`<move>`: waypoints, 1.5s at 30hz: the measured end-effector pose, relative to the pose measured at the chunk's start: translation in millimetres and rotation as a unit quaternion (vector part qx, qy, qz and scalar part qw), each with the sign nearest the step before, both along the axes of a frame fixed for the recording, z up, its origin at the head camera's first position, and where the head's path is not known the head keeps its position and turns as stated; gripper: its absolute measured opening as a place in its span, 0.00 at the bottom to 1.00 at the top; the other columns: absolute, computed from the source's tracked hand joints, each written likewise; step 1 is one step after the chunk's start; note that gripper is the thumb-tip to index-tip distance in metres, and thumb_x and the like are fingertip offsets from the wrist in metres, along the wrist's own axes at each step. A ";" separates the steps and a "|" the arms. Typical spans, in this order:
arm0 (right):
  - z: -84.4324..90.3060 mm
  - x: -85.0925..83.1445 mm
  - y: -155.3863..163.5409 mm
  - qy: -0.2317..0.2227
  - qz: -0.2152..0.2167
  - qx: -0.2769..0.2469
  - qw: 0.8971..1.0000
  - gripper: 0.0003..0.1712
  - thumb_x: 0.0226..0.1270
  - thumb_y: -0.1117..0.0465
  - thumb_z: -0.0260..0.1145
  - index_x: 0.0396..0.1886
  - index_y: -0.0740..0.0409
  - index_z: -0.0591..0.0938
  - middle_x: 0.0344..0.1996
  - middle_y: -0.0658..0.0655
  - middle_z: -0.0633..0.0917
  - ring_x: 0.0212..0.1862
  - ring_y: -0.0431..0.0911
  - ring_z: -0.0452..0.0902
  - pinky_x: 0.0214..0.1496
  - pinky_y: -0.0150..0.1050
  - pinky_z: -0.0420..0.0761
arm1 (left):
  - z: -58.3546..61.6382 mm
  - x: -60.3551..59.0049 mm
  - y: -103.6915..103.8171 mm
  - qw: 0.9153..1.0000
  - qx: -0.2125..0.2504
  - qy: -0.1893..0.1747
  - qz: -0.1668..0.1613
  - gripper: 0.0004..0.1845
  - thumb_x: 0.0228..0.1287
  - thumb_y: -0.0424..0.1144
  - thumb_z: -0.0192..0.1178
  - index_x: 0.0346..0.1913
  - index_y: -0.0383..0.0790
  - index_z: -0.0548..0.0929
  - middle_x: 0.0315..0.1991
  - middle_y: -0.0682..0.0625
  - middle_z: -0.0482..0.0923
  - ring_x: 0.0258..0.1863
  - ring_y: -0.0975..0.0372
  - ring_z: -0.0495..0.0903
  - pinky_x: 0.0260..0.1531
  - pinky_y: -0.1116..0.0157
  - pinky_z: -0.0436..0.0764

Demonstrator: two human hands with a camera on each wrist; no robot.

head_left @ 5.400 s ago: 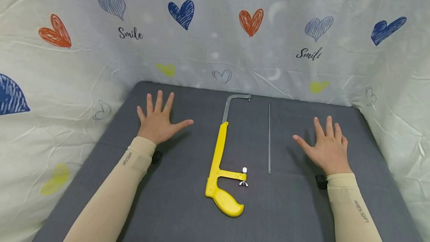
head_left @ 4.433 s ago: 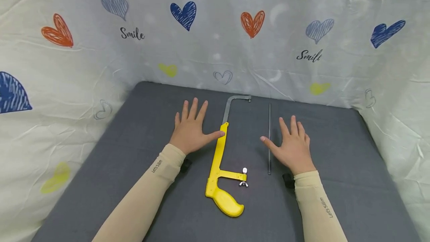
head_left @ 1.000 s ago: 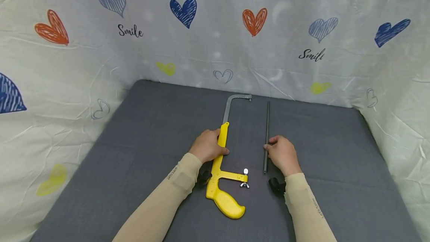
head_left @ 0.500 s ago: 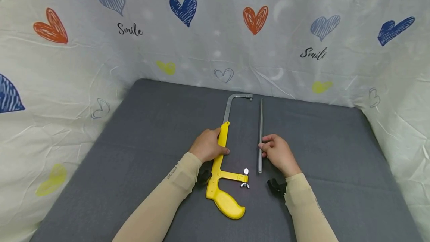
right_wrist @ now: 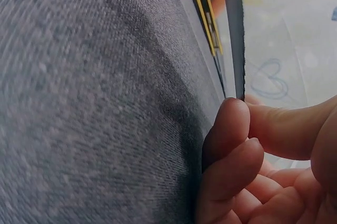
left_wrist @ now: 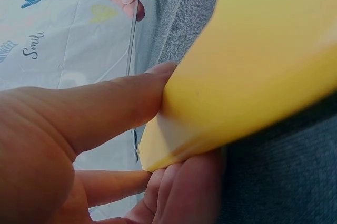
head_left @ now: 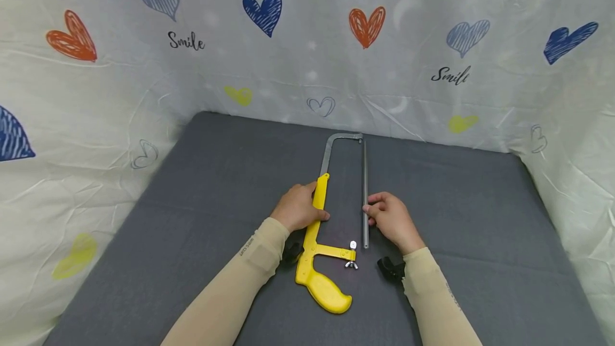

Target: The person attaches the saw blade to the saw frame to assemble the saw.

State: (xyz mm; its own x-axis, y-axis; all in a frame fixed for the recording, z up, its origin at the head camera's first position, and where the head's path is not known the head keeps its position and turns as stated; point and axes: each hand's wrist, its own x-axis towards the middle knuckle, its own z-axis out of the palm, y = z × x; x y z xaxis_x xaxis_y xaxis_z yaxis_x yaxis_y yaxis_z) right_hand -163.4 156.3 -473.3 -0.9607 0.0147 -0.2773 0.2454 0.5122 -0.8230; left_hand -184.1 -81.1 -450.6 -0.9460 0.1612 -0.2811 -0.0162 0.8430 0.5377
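A yellow hacksaw frame (head_left: 314, 228) lies lengthwise on the grey mat (head_left: 192, 202), its handle (head_left: 326, 295) near me and its metal arm (head_left: 331, 146) far. My left hand (head_left: 298, 210) grips the yellow bar; in the left wrist view the thumb and fingers (left_wrist: 105, 113) wrap the frame (left_wrist: 253, 66). A thin grey saw blade (head_left: 365, 191) lies just right of the frame, parallel to it. My right hand (head_left: 389, 218) pinches that blade about its middle; the right wrist view shows the blade (right_wrist: 234, 29) held by the fingertips (right_wrist: 234, 124).
A white sheet with printed hearts (head_left: 365, 25) and "Smile" lettering walls the mat at the back and both sides. A wing nut (head_left: 351, 263) sits on the frame's lower arm near the handle.
My right hand has slid the blade leftward until it lies close beside the frame's open side. My left hand has stayed gripping the yellow bar.
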 end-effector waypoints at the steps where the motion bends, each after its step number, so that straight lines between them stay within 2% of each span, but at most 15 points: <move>1: 0.1 -0.2 -0.9 0.000 0.001 0.001 1.000 0.16 0.81 0.61 0.66 0.62 0.63 0.81 0.40 0.59 0.90 0.35 0.46 0.84 0.40 0.37 0.80 | 0.2 0.1 -0.4 1.000 0.000 0.000 0.001 0.51 0.63 0.48 0.79 0.84 0.39 0.66 0.67 0.37 0.80 0.58 0.49 0.81 0.62 0.52 0.85; 8: 0.9 -2.2 -5.2 0.007 0.007 0.009 1.000 0.15 0.81 0.61 0.67 0.61 0.62 0.82 0.36 0.57 0.88 0.33 0.47 0.81 0.38 0.38 0.79 | 2.0 0.2 -1.8 1.000 0.002 -0.004 0.006 0.51 0.63 0.48 0.79 0.85 0.40 0.65 0.69 0.36 0.78 0.60 0.48 0.81 0.65 0.50 0.84; 16: -0.1 -1.4 -6.7 0.007 0.005 0.008 1.000 0.16 0.81 0.60 0.67 0.61 0.61 0.82 0.39 0.58 0.89 0.34 0.47 0.79 0.38 0.38 0.79 | 1.9 1.2 -1.0 1.000 0.005 -0.014 0.008 0.51 0.64 0.48 0.79 0.85 0.39 0.65 0.73 0.35 0.76 0.66 0.46 0.80 0.69 0.48 0.82; 26: -1.6 -0.3 -6.8 0.017 0.010 0.009 1.000 0.16 0.81 0.59 0.67 0.61 0.62 0.83 0.40 0.59 0.89 0.34 0.47 0.80 0.38 0.39 0.79 | -0.2 -0.5 -1.2 1.000 0.007 -0.010 0.003 0.52 0.63 0.48 0.79 0.85 0.39 0.64 0.72 0.35 0.76 0.63 0.47 0.81 0.66 0.50 0.83; 45: -2.4 -2.5 -8.5 0.016 0.003 0.010 1.000 0.16 0.81 0.59 0.67 0.61 0.61 0.83 0.41 0.59 0.89 0.35 0.48 0.80 0.37 0.39 0.78 | -0.8 0.9 -1.5 1.000 0.009 -0.012 0.002 0.51 0.64 0.47 0.79 0.85 0.38 0.64 0.73 0.35 0.76 0.64 0.47 0.81 0.67 0.50 0.83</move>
State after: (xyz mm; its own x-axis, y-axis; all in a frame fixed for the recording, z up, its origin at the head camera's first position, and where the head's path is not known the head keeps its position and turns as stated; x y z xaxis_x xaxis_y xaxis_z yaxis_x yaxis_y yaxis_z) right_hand -165.9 147.9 -475.6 -0.9692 0.0150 -0.2457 0.2159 0.5306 -0.8196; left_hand -183.2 -82.6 -451.4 -0.9399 0.1625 -0.3004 -0.0325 0.8330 0.5523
